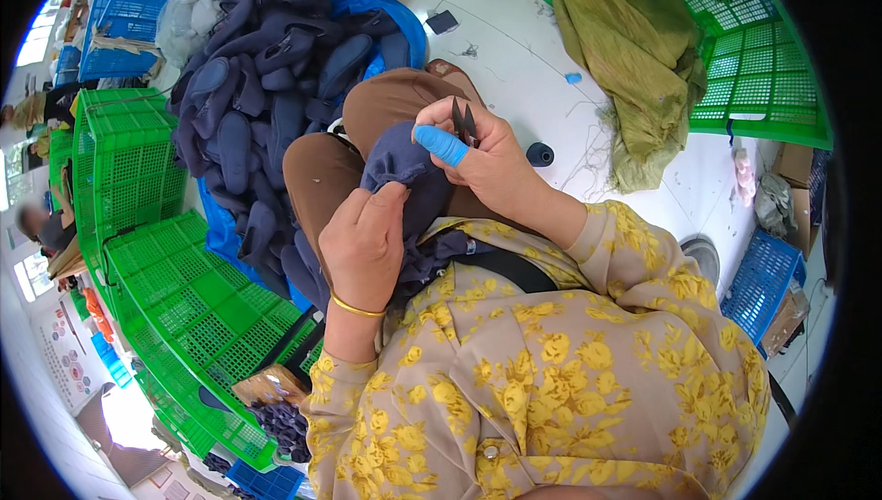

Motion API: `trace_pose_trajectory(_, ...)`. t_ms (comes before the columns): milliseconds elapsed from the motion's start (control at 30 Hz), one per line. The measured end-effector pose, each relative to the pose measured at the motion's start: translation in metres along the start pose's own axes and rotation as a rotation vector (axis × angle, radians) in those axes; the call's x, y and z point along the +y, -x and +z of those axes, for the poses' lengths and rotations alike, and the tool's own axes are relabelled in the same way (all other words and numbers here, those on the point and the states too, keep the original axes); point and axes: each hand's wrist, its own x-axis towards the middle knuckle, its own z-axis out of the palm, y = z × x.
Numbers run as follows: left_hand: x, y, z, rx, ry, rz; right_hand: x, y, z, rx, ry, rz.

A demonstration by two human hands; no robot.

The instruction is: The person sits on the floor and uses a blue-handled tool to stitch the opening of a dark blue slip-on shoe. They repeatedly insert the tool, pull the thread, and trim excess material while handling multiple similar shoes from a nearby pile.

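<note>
- A soft dark blue slipper (404,153) is up over the person's lap, between the two hands.
- The left hand (366,238) pinches the near edge of the slipper with its thumb and finger. A gold bangle (356,308) is around that wrist.
- The right hand (496,164) grips small black snips (464,120), with the blades poking up past the fingers. It is at the far right side of the slipper.
- A bright blue wrap (441,144) covers the right thumb.
- Under the slipper are the knees, in brown trousers (310,174).
- Left of the knees is a big heap of dark blue slippers (234,137), lying on a blue sheet (411,27).
- Left of the heap stand green crates (138,155) with lots of little holes.
- Right of the right hand, a dark spool (540,154) is on the pale floor (510,63).
- Farther right, a crumpled olive sack (629,63) lies by a green basket (753,82).
- A blue crate (761,287) sits near the right edge.
</note>
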Motion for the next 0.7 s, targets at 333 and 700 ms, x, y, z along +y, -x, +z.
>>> trace_pose_trajectory(333, -0.006, -0.007, 0.008, -0.076, -0.159, 0.133, -0.023, -0.014, 0.013, -0.039, 0.244, -0.124)
trace_pose_trajectory(700, -0.025, -0.011, 0.0, -0.217, 0.429, -0.446, -0.069, 0.001, -0.008, -0.097, 0.66, -0.201)
